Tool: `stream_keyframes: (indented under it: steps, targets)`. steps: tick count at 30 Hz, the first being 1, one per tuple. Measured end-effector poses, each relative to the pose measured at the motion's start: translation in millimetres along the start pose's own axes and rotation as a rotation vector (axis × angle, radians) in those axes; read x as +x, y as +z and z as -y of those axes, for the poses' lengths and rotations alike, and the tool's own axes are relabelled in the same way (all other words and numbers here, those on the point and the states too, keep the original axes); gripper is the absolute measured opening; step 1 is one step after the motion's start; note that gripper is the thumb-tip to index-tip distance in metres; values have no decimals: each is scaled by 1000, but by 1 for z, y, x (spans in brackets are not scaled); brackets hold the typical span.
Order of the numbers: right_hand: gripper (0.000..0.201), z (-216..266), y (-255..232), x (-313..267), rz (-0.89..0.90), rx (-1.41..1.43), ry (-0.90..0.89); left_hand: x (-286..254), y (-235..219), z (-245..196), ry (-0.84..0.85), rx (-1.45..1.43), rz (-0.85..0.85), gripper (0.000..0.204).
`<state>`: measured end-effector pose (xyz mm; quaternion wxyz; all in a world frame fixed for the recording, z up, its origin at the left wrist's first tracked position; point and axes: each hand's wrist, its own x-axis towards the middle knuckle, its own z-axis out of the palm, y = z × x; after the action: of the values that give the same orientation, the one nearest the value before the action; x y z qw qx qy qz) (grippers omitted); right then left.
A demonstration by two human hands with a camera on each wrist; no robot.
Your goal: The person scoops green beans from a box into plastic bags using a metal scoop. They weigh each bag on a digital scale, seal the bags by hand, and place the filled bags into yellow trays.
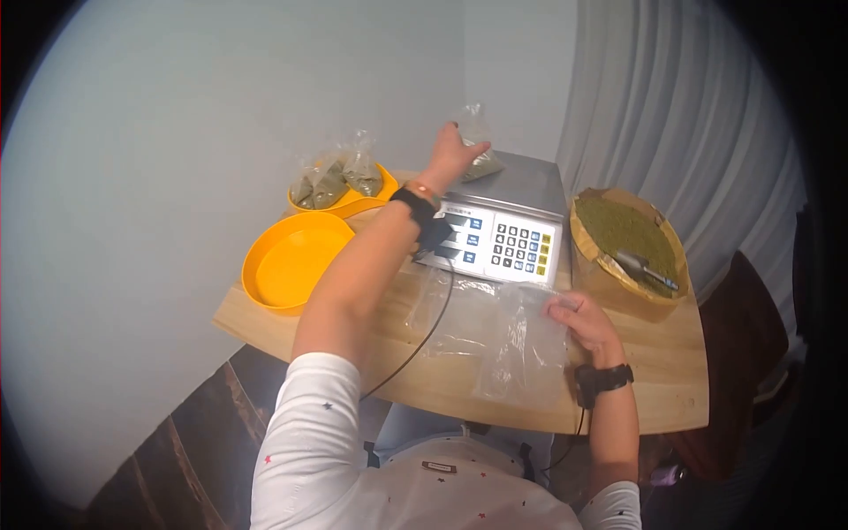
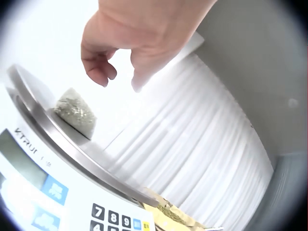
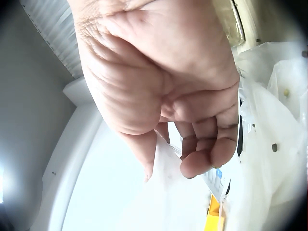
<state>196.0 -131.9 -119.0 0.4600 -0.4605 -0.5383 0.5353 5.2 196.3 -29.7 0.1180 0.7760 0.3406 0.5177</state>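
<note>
A small clear bag of greenish dried material stands on the metal pan of a digital scale. Over it reaches my left hand. In the left wrist view, the left hand has thumb and fingers apart with a gap between them, and the filled bag sits below, clear of the fingertips. At the table's front, my right hand pinches the edge of a flat clear plastic bag. The right wrist view shows that bag's film between the thumb and fingers.
Left of the scale, a yellow scoop-shaped pan holds several filled bags. A second yellow pan lies nearer. On the right, a paper-lined container holds green material and a small scoop. Cables trail from both wrists.
</note>
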Motion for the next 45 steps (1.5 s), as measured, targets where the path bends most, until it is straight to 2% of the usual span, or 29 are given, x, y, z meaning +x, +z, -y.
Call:
stream_keyframes:
  steps: [1, 2, 4, 5, 7, 9, 11, 13, 14, 16, 17, 19, 22, 24, 30, 33, 36, 41, 43, 45]
  targets:
    - [19, -4, -2, 0, -18, 13, 13, 6, -3, -5, -243, -168, 149, 83]
    - [18, -9, -4, -1, -38, 11, 14, 10, -6, -9, -247, -165, 123, 83]
    - [17, -10, -4, -5, -19, 7, 18, 16, -3, -13, -532, -315, 256, 78]
    - [16, -10, -4, -7, -21, 20, 28, 22, 0, -11, -530, -317, 241, 78]
    - [16, -9, -3, -10, 1, 23, 9, 32, 28, 23, -620, -401, 312, 73]
    - [15, -8, -4, -13, 24, 42, 23, 37, 52, 50, -594, -395, 277, 69]
    - [14, -6, -3, -14, 20, 62, 22, 40, 64, 61, -572, -384, 249, 65]
    - [14, -3, -1, -15, 4, 64, 14, 36, 64, 59, -539, -560, 198, 52]
    - [14, -3, 0, -14, 6, 67, 14, 37, 61, 60, -540, -557, 198, 52]
    - [13, -4, 1, -14, -3, -2, 35, 37, 33, 40, -560, -474, 406, 37]
    - [13, -3, 1, -14, -4, 4, 37, 36, 22, 32, -563, -471, 410, 37]
    - [12, -2, 3, -14, 13, -59, 39, 33, 2, 22, -550, -472, 430, 23]
    - [12, -5, 1, -12, 20, -61, 51, 34, -34, 30, -482, -402, 378, 21]
    - [12, -7, 0, -12, 14, -56, 55, 36, -75, 31, -517, -360, 382, 20]
    - [13, -18, -4, -9, 33, -17, 49, 25, -184, 53, -519, -85, 392, 23]
    - [11, -13, 1, -9, 6, -24, 70, 10, -210, 84, -552, -5, 376, 23]
    - [12, -18, 0, -7, 59, -12, 63, -8, -213, 131, -615, 30, 345, 24]
    - [14, -16, 2, -8, 77, -44, 79, -27, -192, 202, -642, 121, 158, 22]
    - [14, -18, 1, -8, 63, -49, 90, -32, -182, 217, -640, 94, 175, 22]
    - [14, -18, 0, -8, 111, -65, 85, -40, -170, 228, -676, 63, 108, 23]
